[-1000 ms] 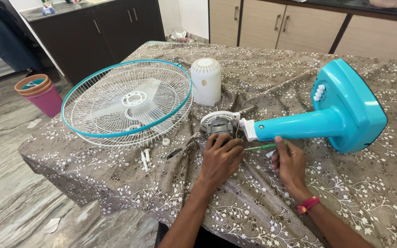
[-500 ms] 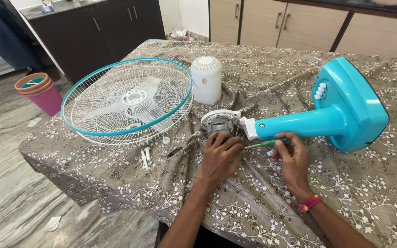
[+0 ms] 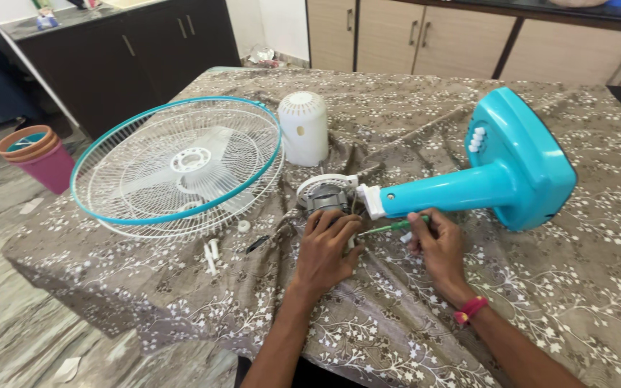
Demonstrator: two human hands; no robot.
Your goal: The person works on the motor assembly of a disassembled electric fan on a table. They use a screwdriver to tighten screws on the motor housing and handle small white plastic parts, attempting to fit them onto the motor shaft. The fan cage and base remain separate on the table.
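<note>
Little is changed from the earlier frames: the left hand [image 3: 327, 248] is still laid over the fan motor [image 3: 327, 195] with its fingers curled down against it, and the right hand [image 3: 436, 243] is still closed around the green handle of a screwdriver [image 3: 389, 227], whose shaft is pointed toward the motor under the left fingers. The motor is found near the middle of the table, at the end of the turquoise fan stand [image 3: 497, 176], which is laid on its side with its round base to the right. Just behind the motor a white motor cover [image 3: 303, 128] is stood upright, and to the left a round fan guard [image 3: 177, 167] with a turquoise rim is laid flat, its edge close to the motor. A few small white parts [image 3: 212, 253] and a dark small piece [image 3: 256, 244] are scattered on the patterned tablecloth [image 3: 583, 287] between the guard and the left hand. The stand is placed directly above the right hand, so room is limited there. Open cloth is left to the right and toward the near edge, where the cloth is draped over the side. On the floor at the left, stacked pots [image 3: 34, 154] are seen beside dark cabinets [image 3: 131, 57].
</note>
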